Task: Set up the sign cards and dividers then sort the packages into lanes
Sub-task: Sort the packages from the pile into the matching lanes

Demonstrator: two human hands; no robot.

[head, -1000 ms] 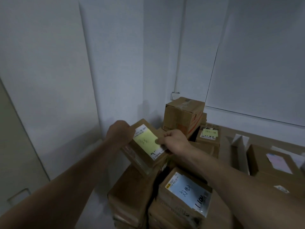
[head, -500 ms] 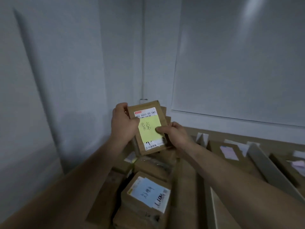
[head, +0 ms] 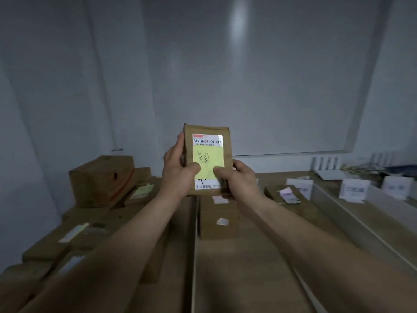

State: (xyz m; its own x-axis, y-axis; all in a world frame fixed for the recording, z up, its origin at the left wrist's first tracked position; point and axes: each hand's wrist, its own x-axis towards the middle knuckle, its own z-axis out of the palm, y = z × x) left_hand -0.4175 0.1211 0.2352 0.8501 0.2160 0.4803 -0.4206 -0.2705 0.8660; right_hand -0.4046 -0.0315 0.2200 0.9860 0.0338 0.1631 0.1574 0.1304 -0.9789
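A small brown package is held upright in the air above the wooden table, roughly at the middle of the view, with its labelled face turned toward the camera. It is gripped from both sides: the left hand is curled round its left edge, fingers reaching up along that edge, and the right hand is wrapped round its lower right corner. Both thumbs are pressed onto the front, on the lower part of a yellow sticky note on which two handwritten characters can be seen. Above the note a white shipping label is shown, printed with "642 H431-00 049" and a barcode (the smaller print cannot be read).

Below the held package a white divider is laid on the table, running away from the camera. Just to its right, a brown box with a small sticker is lying in the lane. In the next lane to the right a flatter package bearing a pink note is seen, and beyond it a second divider. White sign cards are stood upright at the far ends of the lanes; their writing is blurred. To the left of the first divider a pile of brown packages is stacked, with a large carton at its far end near the wall
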